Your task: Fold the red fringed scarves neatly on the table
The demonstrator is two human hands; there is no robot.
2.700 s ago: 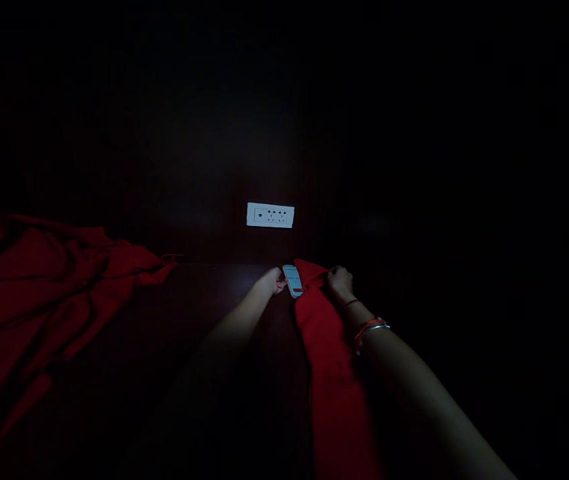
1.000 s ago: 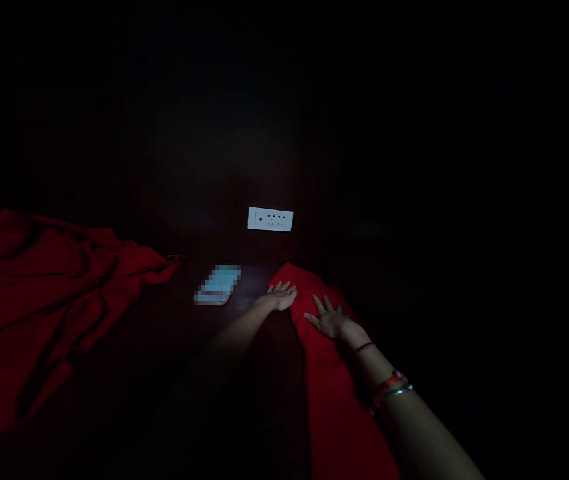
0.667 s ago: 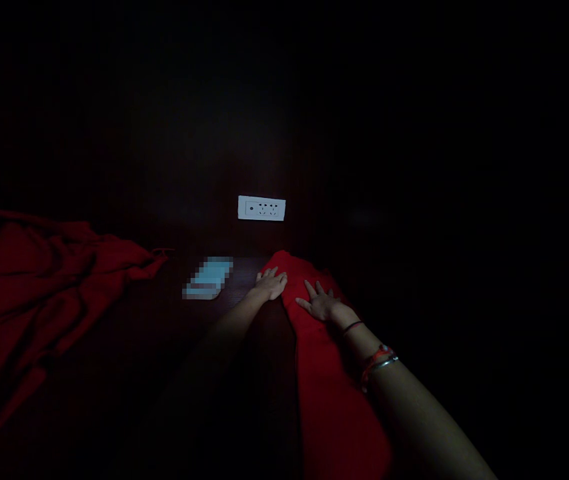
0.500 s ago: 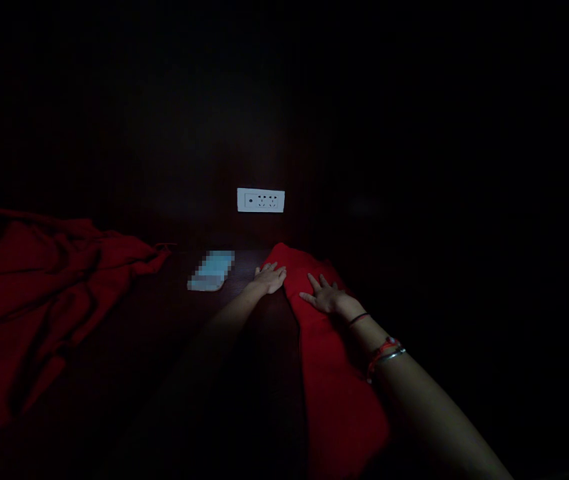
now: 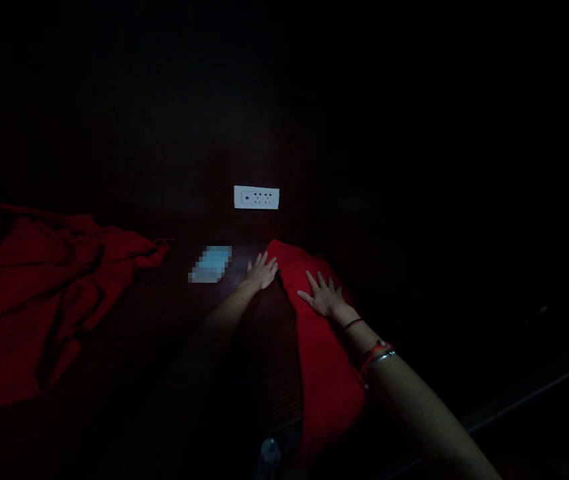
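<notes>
A long strip of red cloth (image 5: 321, 373) lies flat on the dark tabletop (image 5: 259, 320) and runs toward me. My right hand (image 5: 324, 295) rests palm down on its upper part, fingers spread. On that wrist are a dark band, a red bracelet and a silver bangle. Beside the cloth's left edge is my left hand (image 5: 263, 272), its fingers stretched out and apart; the fingertips at the right reach the cloth's edge. Neither hand grips anything.
A second, crumpled red cloth (image 5: 64, 280) spreads over the left side. A blurred-out, phone-shaped object (image 5: 211, 264) lies left of my left hand. On the dark wall behind is a white power socket (image 5: 257, 197). Something shiny (image 5: 269, 457) shows at the bottom.
My left hand has moved slightly left and spread its fingers. My right hand stays on the cloth. The view has shifted a little, bringing the shiny thing and a pale edge at right into sight.
</notes>
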